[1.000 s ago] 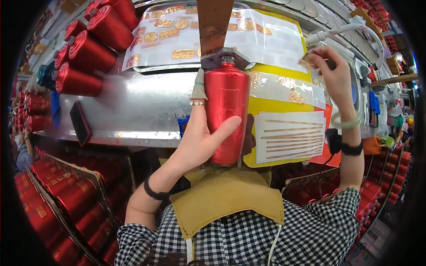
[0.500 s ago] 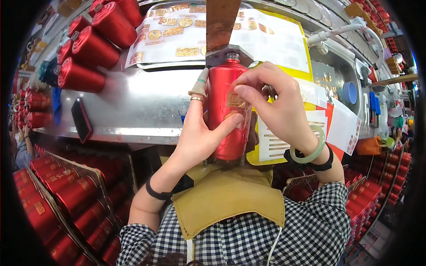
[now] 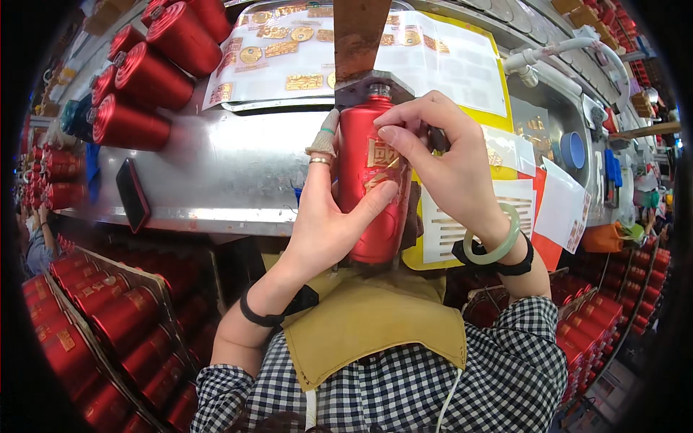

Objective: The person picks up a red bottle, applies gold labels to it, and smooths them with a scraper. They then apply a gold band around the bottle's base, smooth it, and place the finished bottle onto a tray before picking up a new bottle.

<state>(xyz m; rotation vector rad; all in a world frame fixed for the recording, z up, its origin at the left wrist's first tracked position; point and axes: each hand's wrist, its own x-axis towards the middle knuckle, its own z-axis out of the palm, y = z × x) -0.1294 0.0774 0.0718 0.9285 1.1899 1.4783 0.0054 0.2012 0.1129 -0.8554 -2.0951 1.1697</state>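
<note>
I am holding a red bottle (image 3: 372, 180) upright in front of me, its long axis running straight up and down, its neck pointing up under a rusty metal bar (image 3: 359, 36) that is coming down from above. My left hand (image 3: 328, 216) is wrapping around the bottle from the left, thumb lying across its lower front, fingers clamped around its back. My right hand (image 3: 444, 162) is resting against the bottle's right side, fingertips pinched together on the gold label (image 3: 379, 155) near the shoulder.

The bottle is sitting just before the edge of a shiny steel bench (image 3: 216, 173), which is running across behind it. Room is tight here: the bar is touching the cap above, sheets of gold labels (image 3: 281, 50) are lying just behind, and yellow and white papers (image 3: 505, 209) are hanging close on the right. On the left, red bottles (image 3: 151, 79) are lying on their sides on the bench, and more are stacked in crates (image 3: 86, 317) below. My tan apron (image 3: 375, 325) is sitting just under the bottle's base.
</note>
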